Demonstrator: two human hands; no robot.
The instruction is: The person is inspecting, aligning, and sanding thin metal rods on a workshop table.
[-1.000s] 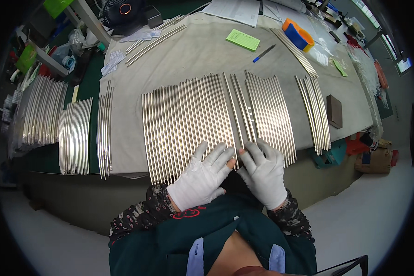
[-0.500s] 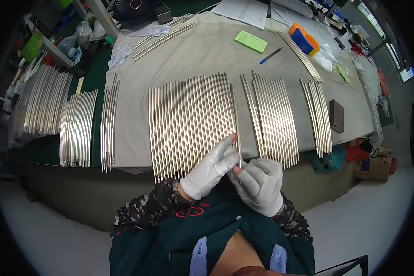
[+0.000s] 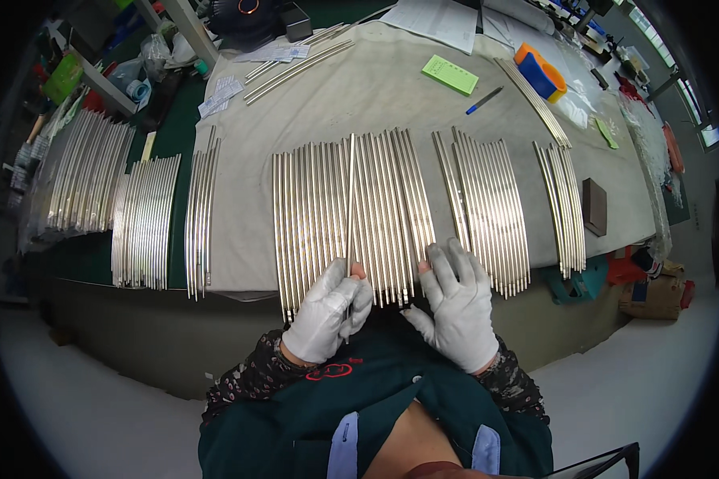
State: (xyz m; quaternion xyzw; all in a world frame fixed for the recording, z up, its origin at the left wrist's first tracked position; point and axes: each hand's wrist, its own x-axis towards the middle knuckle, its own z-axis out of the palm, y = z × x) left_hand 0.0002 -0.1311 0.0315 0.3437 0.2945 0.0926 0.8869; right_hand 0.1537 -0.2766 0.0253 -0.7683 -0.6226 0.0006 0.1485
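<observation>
A wide row of thin, shiny metal rods point(image 3: 310, 215) lies side by side on the cloth-covered table in front of me, near ends over its front edge. In a white glove, my left hand point(image 3: 321, 315) is closed around the lower part of a single metal rod point(image 3: 351, 191), which points away from me across the row. My gloved right hand point(image 3: 462, 315) is open at the row's near right corner, fingers spread, fingertips at the last rods. A bare fingertip shows on each hand. Whether the held rod touches those beneath, I cannot tell.
More rod groups lie right point(image 3: 491, 215), far right point(image 3: 562, 211) and left point(image 3: 200, 215); plastic-wrapped rods point(image 3: 88, 172) sit farther left. A dark block point(image 3: 593, 206), a blue pen point(image 3: 485, 100), a green notepad point(image 3: 450, 75) and an orange-blue ring-shaped object point(image 3: 540, 72) are on the table.
My left hand has moved left with a rod, now over the row's middle. My right hand has come away from that rod and opened at the row's right end. The view has shifted slightly.
</observation>
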